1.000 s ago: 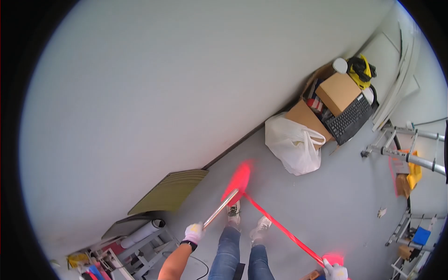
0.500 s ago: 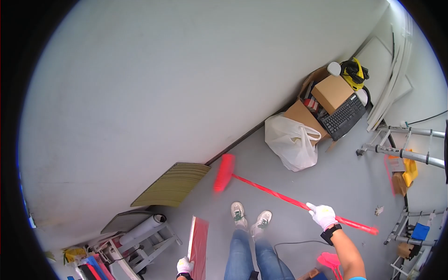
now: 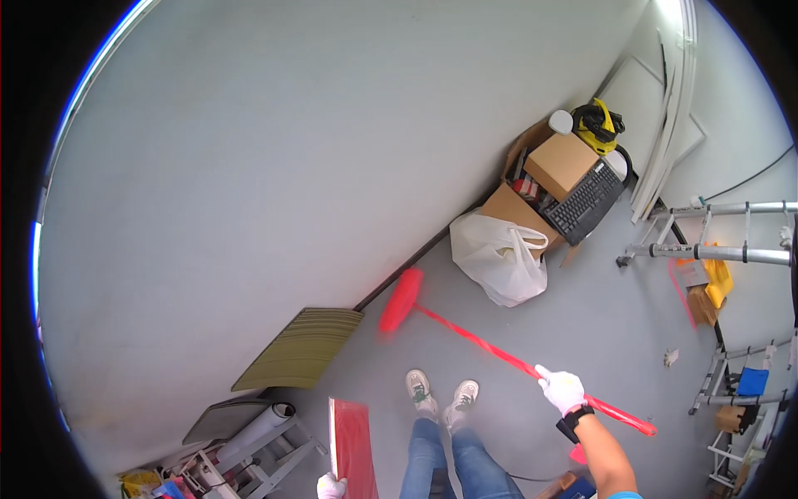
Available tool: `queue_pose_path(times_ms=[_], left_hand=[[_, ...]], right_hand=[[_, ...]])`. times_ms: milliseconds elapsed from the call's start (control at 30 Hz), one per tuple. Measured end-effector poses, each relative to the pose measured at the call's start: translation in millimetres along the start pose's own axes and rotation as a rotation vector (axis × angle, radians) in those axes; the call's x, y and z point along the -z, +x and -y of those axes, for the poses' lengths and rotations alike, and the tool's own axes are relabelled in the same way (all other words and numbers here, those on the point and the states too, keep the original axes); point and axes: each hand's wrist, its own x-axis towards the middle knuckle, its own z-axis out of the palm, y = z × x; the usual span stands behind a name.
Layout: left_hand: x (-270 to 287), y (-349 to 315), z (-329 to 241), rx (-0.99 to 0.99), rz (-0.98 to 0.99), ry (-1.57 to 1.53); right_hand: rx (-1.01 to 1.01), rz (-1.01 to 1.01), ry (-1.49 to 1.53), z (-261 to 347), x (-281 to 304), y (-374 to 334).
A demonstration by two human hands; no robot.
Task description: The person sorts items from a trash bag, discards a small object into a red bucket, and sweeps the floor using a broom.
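A red broom (image 3: pixel 482 343) reaches slantwise over the grey floor, its blurred head (image 3: pixel 401 301) close to the foot of the wall. My right hand (image 3: pixel 561 389), in a white glove, is closed round the upper part of its handle. At the lower edge my left hand (image 3: pixel 331 487), also gloved, grips a flat red panel (image 3: pixel 353 449) with a white edge by its side. Its fingers show only in part. My shoes (image 3: pixel 420 384) stand between the panel and the broom.
Against the wall stand a white plastic bag (image 3: pixel 501 258) and an open carton with a black keyboard (image 3: pixel 587 201). A ribbed olive sheet (image 3: pixel 299 349) leans at left, near a folded grey stand (image 3: pixel 274 453). Ladders (image 3: pixel 723 252) are at right; a cable (image 3: pixel 532 479) trails behind my legs.
The view has shifted, so the carton and bag appear further left. The broom head has swung slightly on the floor, and the panel sits a little lower in view. Both hands keep their holds.
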Motion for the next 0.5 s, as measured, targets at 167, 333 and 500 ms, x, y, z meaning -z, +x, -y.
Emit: queue_pose_path(times_ms=[167,333,500], left_hand=[[-2,15,5,-0.027,0.019,-0.074],[17,23,-22,-0.168,-0.038,-0.069],[36,34,-43,-0.226,0.016,-0.107]], right_hand=[[-0.121,0.061,0.109,-22,-20,-29],[-0.261,0.115,0.071,-14,-3,-102],[-0.281,0.117,0.178,24,7,-37]])
